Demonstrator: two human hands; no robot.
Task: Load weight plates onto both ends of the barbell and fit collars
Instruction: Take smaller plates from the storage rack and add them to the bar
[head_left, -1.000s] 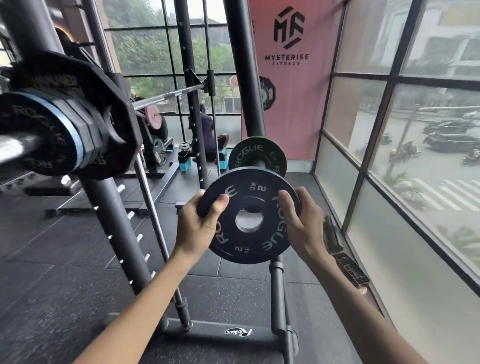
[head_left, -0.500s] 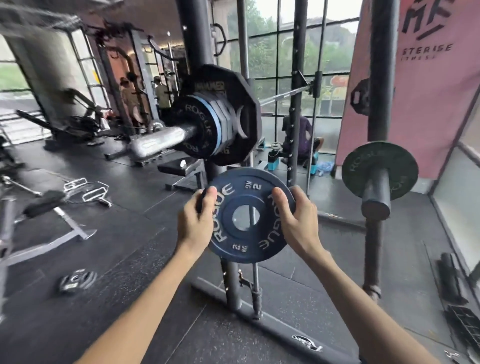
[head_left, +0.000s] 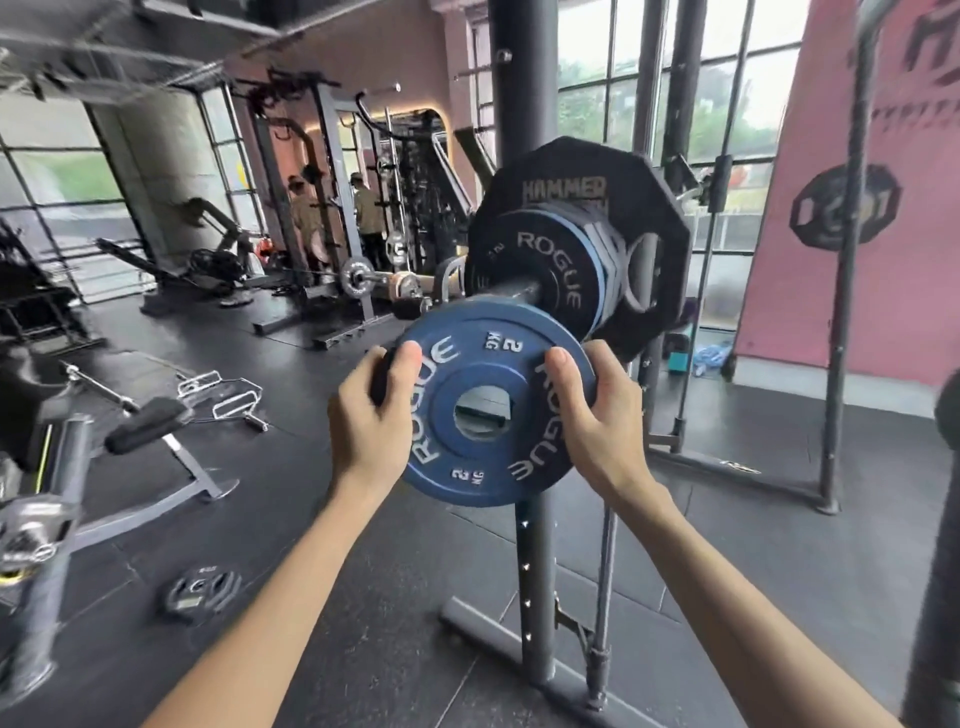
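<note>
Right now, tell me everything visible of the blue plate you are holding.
The blue plate is a round disc, rubbery-looking, with a raised hub around an open centre hole. White lettering reads ROGUE twice and 2 KG twice. It faces the camera, slightly tilted, held in the air in front of the barbell sleeve. Its top rim overlaps the sleeve, but it is not yet threaded on. The left hand grips its left rim and the right hand its right rim, thumbs across the face.

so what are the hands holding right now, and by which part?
The blue weight plate, gripped at its rim by both hands: left hand on the left edge, right hand on the right edge.
</note>
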